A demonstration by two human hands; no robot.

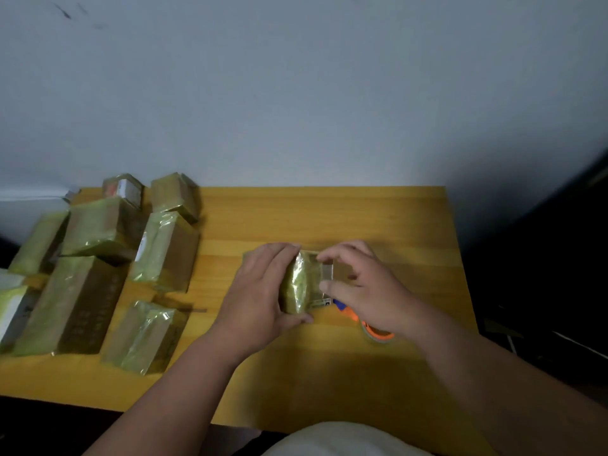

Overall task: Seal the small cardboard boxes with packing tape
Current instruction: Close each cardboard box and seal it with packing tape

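1. Yellow tabletop (329, 218) under a pale wall carries the box (301, 284) at its middle, long axis running away from the person.
2. Left hand (260, 291) clamps its left side, steadying it.
3. Right hand (365, 287) pinches a clear tape strip (324, 274) over the box's right edge.
4. Taped boxes (98, 268) lie far left, probably finished.

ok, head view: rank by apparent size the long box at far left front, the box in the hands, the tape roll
1. Long box, clearly largest.
2. Box in the hands, partly covered.
3. Tape roll, smallest as seen, mostly hidden under the right hand, so unsure.
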